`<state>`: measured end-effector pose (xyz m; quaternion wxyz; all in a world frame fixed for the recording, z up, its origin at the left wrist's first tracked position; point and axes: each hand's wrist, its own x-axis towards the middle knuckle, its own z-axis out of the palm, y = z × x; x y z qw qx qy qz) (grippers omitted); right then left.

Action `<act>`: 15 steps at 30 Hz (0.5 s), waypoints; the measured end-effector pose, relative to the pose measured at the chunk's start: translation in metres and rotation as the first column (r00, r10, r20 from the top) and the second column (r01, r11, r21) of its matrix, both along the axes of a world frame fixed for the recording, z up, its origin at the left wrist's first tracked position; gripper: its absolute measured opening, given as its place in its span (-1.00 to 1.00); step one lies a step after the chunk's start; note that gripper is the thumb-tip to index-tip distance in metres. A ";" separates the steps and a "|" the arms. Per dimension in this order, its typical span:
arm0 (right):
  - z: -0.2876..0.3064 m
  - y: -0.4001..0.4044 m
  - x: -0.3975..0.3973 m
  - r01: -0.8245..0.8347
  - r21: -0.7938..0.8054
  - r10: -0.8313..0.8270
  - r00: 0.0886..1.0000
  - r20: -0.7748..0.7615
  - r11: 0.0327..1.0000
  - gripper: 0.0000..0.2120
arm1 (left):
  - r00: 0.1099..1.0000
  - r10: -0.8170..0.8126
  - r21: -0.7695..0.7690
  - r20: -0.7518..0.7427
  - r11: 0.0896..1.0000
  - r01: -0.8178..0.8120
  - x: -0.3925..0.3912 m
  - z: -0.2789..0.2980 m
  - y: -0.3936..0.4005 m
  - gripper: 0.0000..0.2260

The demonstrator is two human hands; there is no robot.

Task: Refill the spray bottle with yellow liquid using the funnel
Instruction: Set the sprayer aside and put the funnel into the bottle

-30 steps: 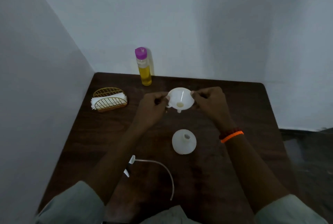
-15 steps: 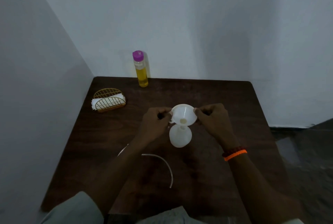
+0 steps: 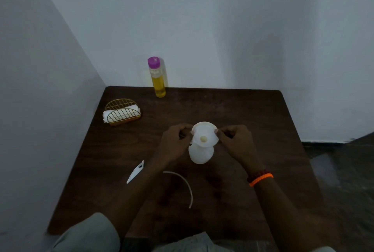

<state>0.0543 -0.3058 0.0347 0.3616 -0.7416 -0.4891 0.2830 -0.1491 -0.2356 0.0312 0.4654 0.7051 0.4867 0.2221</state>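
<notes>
Lowered since earlier, the funnel [image 3: 205,134], pinched by left hand [image 3: 175,142] and right hand [image 3: 234,140], points spout-down into the upright spray bottle [image 3: 200,154].

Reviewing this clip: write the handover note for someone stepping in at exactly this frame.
Left hand and right hand each pinch the rim of the white funnel, which sits over the neck of the spray bottle mid-table.
Yellow liquid bottle stands capped at the back edge.
Spray head and dip tube lie near the left forearm.
Done: funnel positioned.
Left: uncap, pour, remove funnel, refit head.
</notes>
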 end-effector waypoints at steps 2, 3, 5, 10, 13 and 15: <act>0.000 0.001 0.001 -0.015 -0.007 0.015 1.000 0.008 1.000 -0.83 | 1.000 0.002 -0.012 0.010 1.000 -0.002 0.000 -0.001 0.002 -0.79; 0.001 0.001 0.002 -0.012 -0.010 0.012 1.000 0.006 1.000 -0.81 | 1.000 0.005 -0.017 0.009 1.000 -0.004 0.000 -0.002 0.003 -0.79; 0.000 0.003 0.004 -0.006 -0.015 0.006 1.000 -0.011 1.000 -0.75 | 1.000 0.010 -0.018 0.003 1.000 -0.010 0.001 -0.003 0.005 -0.80; 0.000 0.006 0.015 0.002 0.019 -0.001 0.999 -0.035 1.000 -0.50 | 1.000 0.018 -0.022 0.010 1.000 -0.017 -0.003 -0.007 0.009 -0.83; -0.001 0.014 0.021 0.005 -0.022 -0.005 1.000 -0.002 1.000 -0.46 | 1.000 0.020 -0.036 0.009 0.999 -0.020 -0.007 -0.009 0.012 -0.84; -0.003 0.020 0.025 0.007 -0.024 -0.007 1.000 0.004 1.000 -0.51 | 1.000 0.023 -0.038 0.011 0.999 -0.023 -0.009 -0.010 0.014 -0.84</act>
